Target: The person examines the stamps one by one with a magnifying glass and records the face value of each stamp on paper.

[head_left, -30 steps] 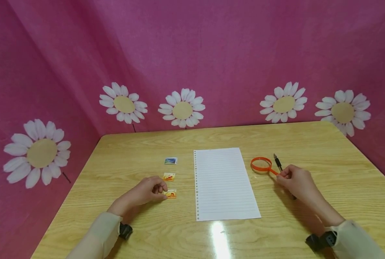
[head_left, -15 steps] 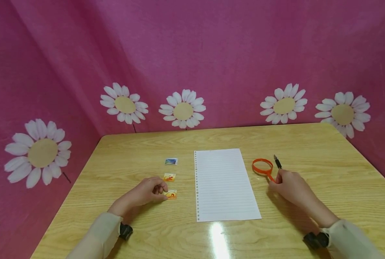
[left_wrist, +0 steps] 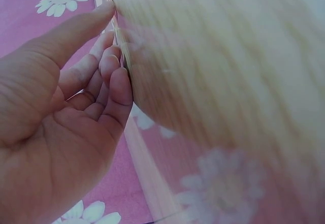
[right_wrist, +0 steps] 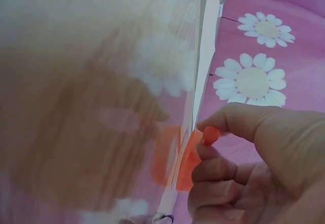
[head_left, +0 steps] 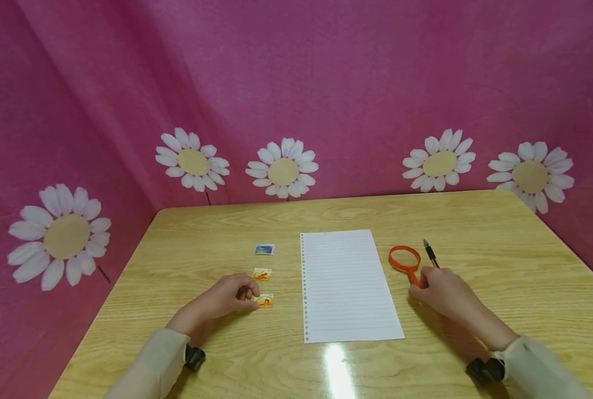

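Pink cloth printed with daisies fills the top of the head view, behind a wooden table. Right of centre, the right hand grips an orange magnifying glass, beside a pen; lined paper lies at centre. Left of it, the left hand touches the lowest of three small cards.

At the left of the left wrist view, that hand's fingers bend loosely, the thumb apart, clasping nothing visible.

At lower right of the right wrist view, thumb and finger pinch the handle; whether the ring touches the table is unclear.

The step seems to be handling the magnifier while steadying the card; moving it would call for a firm pinch.
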`<control>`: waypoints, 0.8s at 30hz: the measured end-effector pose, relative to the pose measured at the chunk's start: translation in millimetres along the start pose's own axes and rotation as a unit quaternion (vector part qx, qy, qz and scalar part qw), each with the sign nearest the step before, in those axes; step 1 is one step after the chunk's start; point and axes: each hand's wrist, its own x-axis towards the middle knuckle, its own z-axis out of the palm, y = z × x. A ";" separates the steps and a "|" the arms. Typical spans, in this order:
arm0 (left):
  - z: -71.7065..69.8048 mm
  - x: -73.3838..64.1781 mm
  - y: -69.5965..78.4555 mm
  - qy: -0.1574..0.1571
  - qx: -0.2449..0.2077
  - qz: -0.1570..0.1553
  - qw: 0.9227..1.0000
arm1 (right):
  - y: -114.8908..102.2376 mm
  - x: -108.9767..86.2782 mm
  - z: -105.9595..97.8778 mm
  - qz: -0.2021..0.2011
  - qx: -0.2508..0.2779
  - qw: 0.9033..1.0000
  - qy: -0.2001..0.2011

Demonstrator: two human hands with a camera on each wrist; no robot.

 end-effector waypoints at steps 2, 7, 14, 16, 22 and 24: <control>0.3 0.1 -0.8 0.001 0.003 0.001 1.000 | 0.4 0.9 1.1 0.001 -0.003 1.000 -0.003; 1.1 -0.4 -1.6 0.000 0.005 0.001 1.000 | 0.5 2.3 2.4 0.004 -0.011 1.000 -0.009; 0.0 -0.4 0.7 -0.001 0.009 -0.002 1.000 | 2.7 0.5 5.4 -0.026 -0.007 1.000 0.009; 0.2 -0.5 1.0 -0.002 0.009 -0.005 1.000 | 3.1 -0.1 6.1 -0.031 -0.001 0.999 0.009; 1.1 -3.8 1.1 0.020 0.003 0.003 1.000 | 4.0 -1.7 5.5 -0.033 0.024 0.999 0.010; 1.4 -5.3 1.4 0.034 0.001 0.011 0.999 | 4.3 -1.9 5.0 -0.033 0.034 0.999 0.014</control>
